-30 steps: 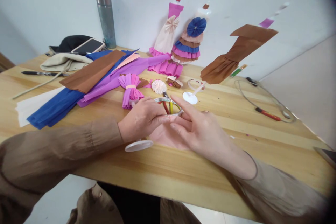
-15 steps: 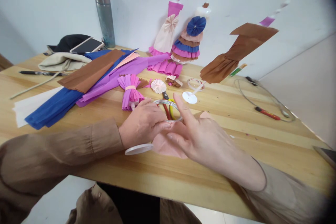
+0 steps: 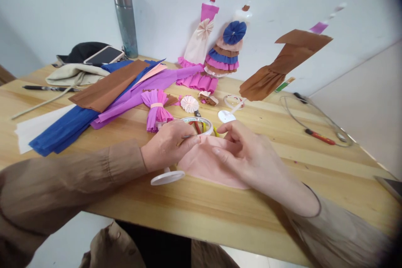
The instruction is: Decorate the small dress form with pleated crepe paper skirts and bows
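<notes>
My left hand (image 3: 166, 144) is closed, its thumb and forefinger pinching the upper edge of a pale pink crepe paper sheet (image 3: 209, 165). A thin dark edge shows by that thumb, too small to name. Curled over the sheet's right part, my right hand (image 3: 256, 163) grips it between thumb and bent fingers, whose tips are partly hidden. Just beyond both hands is a roll of clear tape (image 3: 211, 127), with red-and-yellow-handled scissors (image 3: 197, 114) behind it. Below my left hand a white disc base (image 3: 168, 178) tilts, its short stem running up out of sight.
Paper-dressed figures, one in a brown dress (image 3: 282, 65), stand at the back. Crepe paper strips (image 3: 106, 88), a gathered purple-pink piece (image 3: 156, 109) and a pink rosette (image 3: 189, 104) lie left and centre. A flask (image 3: 125, 25) stands at back left; a red-handled corded tool (image 3: 320, 136) lies right.
The tape roll has left my fingers and sits beyond them. My right forefinger has bent down, and the pink sheet now spreads wider between both hands.
</notes>
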Demonstrator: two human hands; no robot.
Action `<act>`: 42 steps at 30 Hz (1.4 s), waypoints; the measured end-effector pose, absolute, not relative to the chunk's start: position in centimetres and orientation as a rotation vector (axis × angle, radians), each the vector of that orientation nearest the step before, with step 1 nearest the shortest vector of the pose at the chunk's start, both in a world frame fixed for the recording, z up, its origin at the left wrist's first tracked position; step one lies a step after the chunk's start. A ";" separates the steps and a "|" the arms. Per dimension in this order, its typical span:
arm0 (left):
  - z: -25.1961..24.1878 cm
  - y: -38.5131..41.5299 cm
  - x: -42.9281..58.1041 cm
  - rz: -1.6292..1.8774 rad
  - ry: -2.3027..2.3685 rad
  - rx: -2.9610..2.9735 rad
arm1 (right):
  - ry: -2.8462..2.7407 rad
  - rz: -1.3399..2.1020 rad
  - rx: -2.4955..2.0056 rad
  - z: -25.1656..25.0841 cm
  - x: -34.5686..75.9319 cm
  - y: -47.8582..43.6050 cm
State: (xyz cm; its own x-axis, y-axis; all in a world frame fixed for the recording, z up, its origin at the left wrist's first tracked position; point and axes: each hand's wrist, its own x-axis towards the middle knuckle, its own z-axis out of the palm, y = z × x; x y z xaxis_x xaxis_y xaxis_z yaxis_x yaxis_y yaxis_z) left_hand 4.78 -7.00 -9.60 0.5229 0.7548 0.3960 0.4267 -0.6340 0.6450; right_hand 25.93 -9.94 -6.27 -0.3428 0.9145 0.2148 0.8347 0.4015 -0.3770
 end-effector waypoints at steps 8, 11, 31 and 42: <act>-9.7 -6.9 5.0 0.970 0.941 2.330 | -2.093 0.624 -1.351 -7.6 25.7 -9.5; -9.7 -6.9 5.0 0.947 0.919 2.349 | -2.084 0.750 -1.253 -7.4 25.2 -9.7; -9.7 -6.9 5.0 0.923 0.903 2.399 | -2.009 0.852 -1.260 -8.0 25.1 -8.9; -9.9 -6.8 5.1 0.833 0.873 2.449 | -2.019 0.732 -1.382 -8.0 24.6 -8.9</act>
State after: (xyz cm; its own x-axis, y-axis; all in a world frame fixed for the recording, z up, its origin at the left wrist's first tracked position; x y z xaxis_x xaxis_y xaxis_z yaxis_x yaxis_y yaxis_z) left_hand 5.06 -6.77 -9.89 0.6254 0.6721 0.3965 0.4278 -0.7202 0.5461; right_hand 24.60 -8.94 -8.01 -0.2957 0.9428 0.1537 0.6250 0.3126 -0.7153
